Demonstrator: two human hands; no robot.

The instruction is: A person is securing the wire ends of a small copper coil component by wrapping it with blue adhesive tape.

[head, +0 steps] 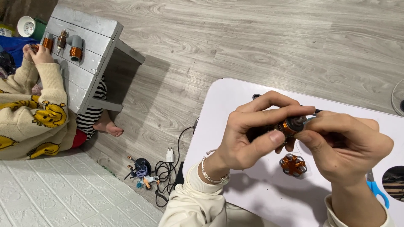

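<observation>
White table (252,185) over grey floor. Left hand (248,134) and right hand (349,143), fingers closed, pinch one copper-wound motor (291,124); a copper stator (293,164) lies below.

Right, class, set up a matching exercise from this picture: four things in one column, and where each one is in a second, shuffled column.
Things:
1. copper-wound motor part
2. orange winding piece
3. blue-handled scissors
4. white plug

Places:
A. on the grey wood floor, beside the black cables
B. on the white table, under the hands
C. pinched between the left hand and right hand
D. at the table's right edge, partly hidden by the right wrist

Pairs: 1-C, 2-B, 3-D, 4-A
</observation>
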